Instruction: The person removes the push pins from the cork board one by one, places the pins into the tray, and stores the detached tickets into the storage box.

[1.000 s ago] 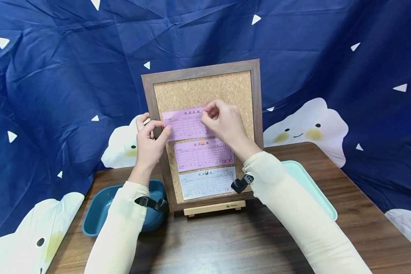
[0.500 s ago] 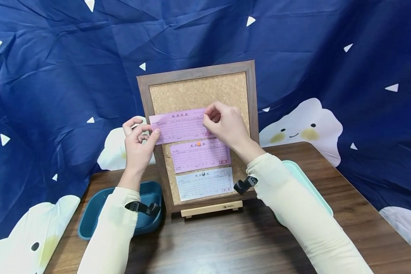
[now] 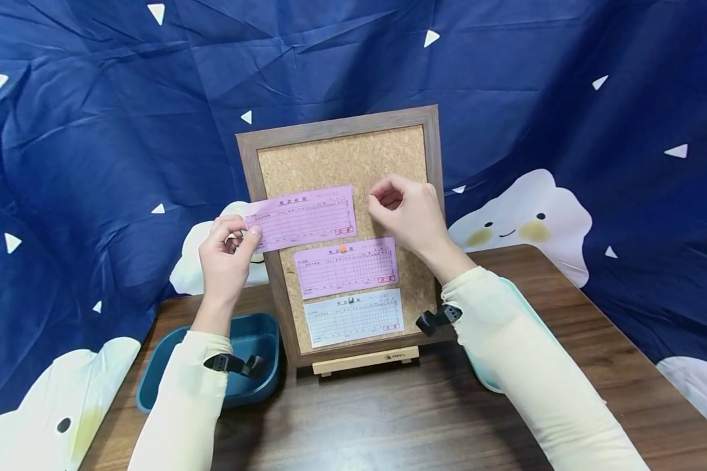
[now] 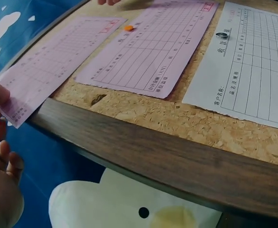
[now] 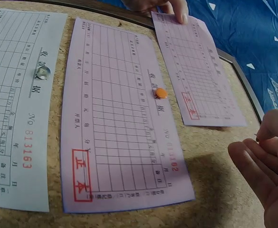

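Left hand (image 3: 225,254) is pinching the upper pink slip (image 3: 306,216) by its left end, over the corkboard's (image 3: 338,154) left edge, presumably leaving its face uncovered; right hand (image 3: 411,216) is hovering alongside, bunched, contents unclear.

Pink printed slip (image 3: 300,221), unfolded and tilted
Left of centre in the head view; long paper with ruled grid lines, dark heading characters and a red stamp box (image 3: 344,230) at lower right; right end higher, over bare corkboard (image 3: 342,160); left end jutting past the wooden frame (image 3: 249,163).
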`<state>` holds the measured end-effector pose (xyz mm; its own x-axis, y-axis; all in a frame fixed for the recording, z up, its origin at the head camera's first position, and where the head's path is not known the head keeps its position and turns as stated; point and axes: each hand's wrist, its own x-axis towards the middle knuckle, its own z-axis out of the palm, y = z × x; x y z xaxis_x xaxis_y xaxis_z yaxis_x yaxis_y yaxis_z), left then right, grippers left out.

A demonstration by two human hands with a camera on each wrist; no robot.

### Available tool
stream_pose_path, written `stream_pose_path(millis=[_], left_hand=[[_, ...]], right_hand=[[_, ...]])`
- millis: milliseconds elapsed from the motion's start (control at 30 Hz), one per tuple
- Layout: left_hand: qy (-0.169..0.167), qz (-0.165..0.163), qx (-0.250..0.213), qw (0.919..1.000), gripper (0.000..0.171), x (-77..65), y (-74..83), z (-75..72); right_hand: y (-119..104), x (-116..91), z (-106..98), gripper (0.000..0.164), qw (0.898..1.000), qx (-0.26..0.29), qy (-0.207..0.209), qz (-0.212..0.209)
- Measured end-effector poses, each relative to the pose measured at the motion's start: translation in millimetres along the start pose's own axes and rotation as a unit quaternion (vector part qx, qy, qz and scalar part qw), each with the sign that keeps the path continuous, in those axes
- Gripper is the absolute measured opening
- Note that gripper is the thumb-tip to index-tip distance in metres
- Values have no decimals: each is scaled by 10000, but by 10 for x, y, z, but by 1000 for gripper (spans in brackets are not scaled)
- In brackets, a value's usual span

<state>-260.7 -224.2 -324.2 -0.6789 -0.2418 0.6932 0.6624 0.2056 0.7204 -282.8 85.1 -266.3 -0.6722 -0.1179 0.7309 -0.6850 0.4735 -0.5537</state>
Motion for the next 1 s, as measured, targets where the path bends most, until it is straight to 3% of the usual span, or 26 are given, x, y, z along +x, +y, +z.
stream_pose_path(millis=[233, 433, 600, 1000], left_hand=[[91, -76, -27, 9999, 17, -11, 29, -46], [-38, -159, -2, 9999, 20, -21, 56, -88], [-51, -241, -163, 9996, 12, -32, 88, -124], [286, -357, -355, 9983, 6, -41, 156, -235]], right_hand=[[-1, -16, -76, 6, 9999, 134, 76, 19], [17, -17, -170, 6, 9998, 95, 149, 113], [47, -10, -236, 7, 9997, 50, 151, 181], [114, -77, -387, 8, 9994, -92, 190, 259]])
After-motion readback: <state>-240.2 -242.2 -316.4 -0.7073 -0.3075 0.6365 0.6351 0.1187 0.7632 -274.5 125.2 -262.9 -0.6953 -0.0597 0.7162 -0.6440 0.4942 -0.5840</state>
